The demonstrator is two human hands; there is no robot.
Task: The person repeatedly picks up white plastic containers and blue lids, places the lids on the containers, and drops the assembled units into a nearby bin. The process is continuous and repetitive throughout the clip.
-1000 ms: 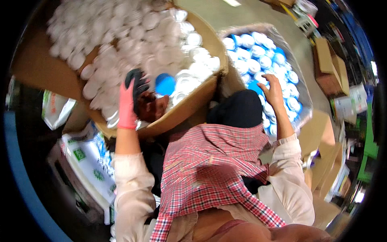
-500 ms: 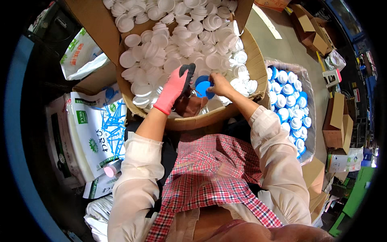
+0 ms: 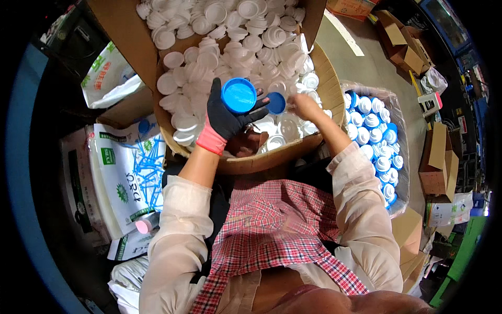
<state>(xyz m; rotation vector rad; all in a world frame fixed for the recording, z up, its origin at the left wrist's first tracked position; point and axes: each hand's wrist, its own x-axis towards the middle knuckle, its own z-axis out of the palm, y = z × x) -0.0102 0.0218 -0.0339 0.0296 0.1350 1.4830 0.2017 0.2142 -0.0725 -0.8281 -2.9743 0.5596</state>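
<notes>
My left hand [image 3: 225, 112], in a black and pink glove, is palm up with its fingers spread. A round blue lid [image 3: 238, 96] rests on its palm and fingers, hollow side up. Beside its fingertips is a second blue lid [image 3: 276, 103], darker in shade; whether a finger touches it I cannot tell. Just right of that lid, my bare right hand [image 3: 305, 107] has its fingers curled together, and what they may hold is hidden. Beneath both hands, white plastic caps [image 3: 209, 60] fill a large cardboard box [image 3: 327, 68].
At the right, a plastic-lined box [image 3: 400, 201] holds white caps with blue parts [image 3: 376, 136]. Thin blue sticks [image 3: 149, 167] lie on a printed white bag [image 3: 117, 180] at the left, near a pink-ended bottle [image 3: 143, 226]. Open cartons [image 3: 439, 162] stand farther right.
My left hand has turned palm up, bringing one blue lid up on the palm. The right hand has drawn back to the right, away from the lids.
</notes>
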